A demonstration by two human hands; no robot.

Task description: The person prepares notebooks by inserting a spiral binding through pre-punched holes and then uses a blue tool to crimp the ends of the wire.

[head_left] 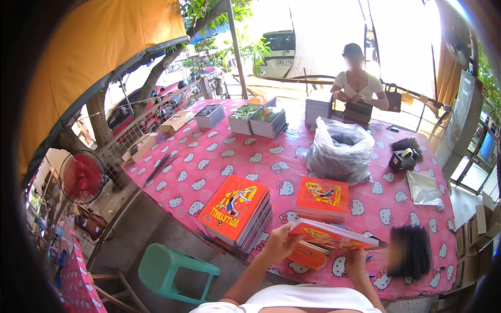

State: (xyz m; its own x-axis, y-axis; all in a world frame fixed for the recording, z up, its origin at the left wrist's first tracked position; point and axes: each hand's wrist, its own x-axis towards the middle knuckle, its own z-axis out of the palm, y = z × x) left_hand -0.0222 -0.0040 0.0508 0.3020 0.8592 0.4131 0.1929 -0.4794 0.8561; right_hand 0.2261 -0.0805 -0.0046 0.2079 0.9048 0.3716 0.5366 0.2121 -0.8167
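Note:
A red-covered notebook (334, 234) is held tilted above the near edge of the table. My left hand (283, 241) is closed on its left end. My right hand (356, 262) grips it from below near its right end, with the fingers partly hidden. Under it lies an orange-red piece (309, 255), mostly covered, whose kind I cannot make out. Just beyond stands a stack of red notebooks (322, 198), and a taller stack of spiral-bound red notebooks (235, 208) is to the left. Black spiral binding coils (412, 253) lie in a pile right of my right hand.
The pink patterned tablecloth (209, 151) covers the table. A plastic bag of dark coils (342, 151), a tape dispenser (403, 160) and more notebook stacks (258, 122) stand farther off. A person (360, 83) works across the table. A green stool (175, 271) is at the left.

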